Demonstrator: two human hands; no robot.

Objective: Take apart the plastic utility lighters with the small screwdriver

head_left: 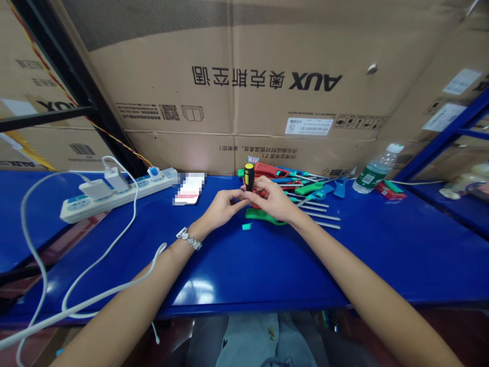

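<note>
A screwdriver [249,178] with a black and yellow handle stands nearly upright between my hands, handle end up. My left hand [223,208] pinches low on it from the left. From the other side, the fingers of my right hand [275,201] close around the same spot. Its lower part is hidden by my fingers. Just behind and to the right lies a pile of long-nosed lighters with red [267,169], green [305,188] and blue handles and metal rods. A green-handled one [263,216] lies under my right hand. A small teal piece [247,226] sits in front.
A white power strip [122,196] with plugs and looping white cables [126,229] is at left; one cable crosses my left forearm. A blurred-out flat item [189,188] lies nearby. At right stand a water bottle [376,171] and a red box [390,190]. Cardboard [237,112] backs the blue table [267,275].
</note>
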